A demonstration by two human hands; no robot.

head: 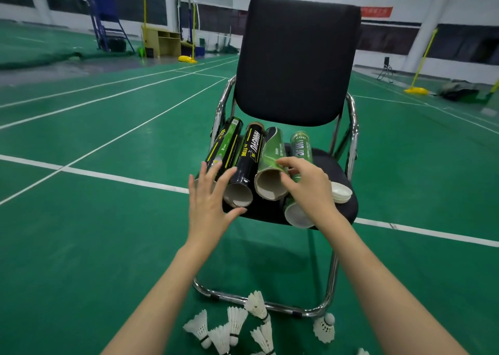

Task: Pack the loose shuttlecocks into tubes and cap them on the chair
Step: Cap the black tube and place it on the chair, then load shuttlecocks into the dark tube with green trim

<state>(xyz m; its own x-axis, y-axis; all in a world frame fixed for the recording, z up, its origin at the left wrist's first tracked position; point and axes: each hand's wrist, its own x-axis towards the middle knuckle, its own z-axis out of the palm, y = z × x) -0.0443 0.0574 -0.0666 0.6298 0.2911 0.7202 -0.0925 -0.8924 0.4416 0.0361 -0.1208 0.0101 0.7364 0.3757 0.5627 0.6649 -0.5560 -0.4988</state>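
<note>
While four tubes lie side by side on the black chair [337, 171] seat, open ends facing the camera, the left hand [209, 200] hovers with fingers [225, 175] spread wide, right in front of the leftmost green-and-black tube [225, 142] and the black tube [247, 163]. The right hand [306, 186] has its fingers curled over the rightmost green tube [301, 145], touching the rim of the torn green tube [270, 165]. White caps [342, 192] sit on the seat's right edge, and the loose shuttlecocks [237, 321] are on the green floor [81, 246] by the chair's legs.
</note>
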